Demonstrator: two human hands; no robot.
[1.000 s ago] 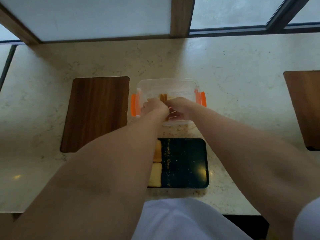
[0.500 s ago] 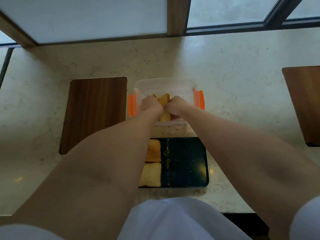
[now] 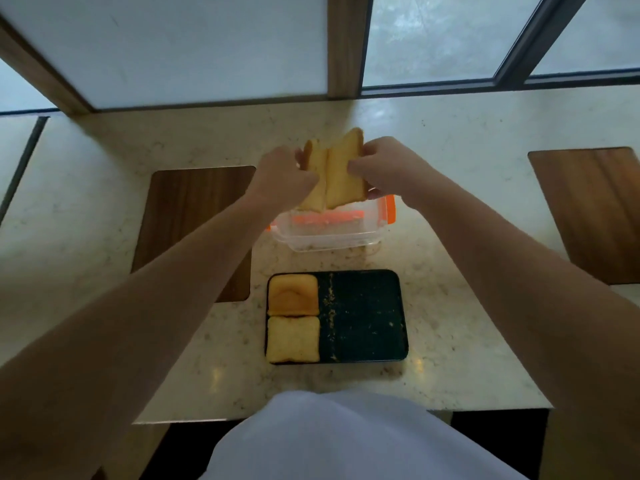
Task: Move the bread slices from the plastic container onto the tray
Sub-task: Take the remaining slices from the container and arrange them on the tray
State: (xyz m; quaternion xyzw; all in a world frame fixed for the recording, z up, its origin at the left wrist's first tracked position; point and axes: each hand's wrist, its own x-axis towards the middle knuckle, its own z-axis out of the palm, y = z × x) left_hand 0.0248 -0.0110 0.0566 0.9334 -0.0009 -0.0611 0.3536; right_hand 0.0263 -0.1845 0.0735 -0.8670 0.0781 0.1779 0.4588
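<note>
Two bread slices (image 3: pixel 337 171) hang upright, side by side, in the air above the clear plastic container (image 3: pixel 332 233) with orange clips. My left hand (image 3: pixel 282 176) grips the left slice and my right hand (image 3: pixel 388 168) grips the right one. Closer to me lies the dark tray (image 3: pixel 367 317), strewn with crumbs. Its left side carries two flat slices, one at the far end (image 3: pixel 293 294) and one at the near end (image 3: pixel 292 338). The container's inside looks bare apart from an orange strip.
A wooden board (image 3: pixel 194 216) is set into the pale stone counter (image 3: pixel 433 140) left of the container, and another wooden board (image 3: pixel 592 209) lies at the far right. A window frame runs along the back. The counter's near edge is just below the tray.
Both hands have risen out of the container, lifting the two slices clear above it. The container appears shifted and tilted. The tray's two slices have not moved.
</note>
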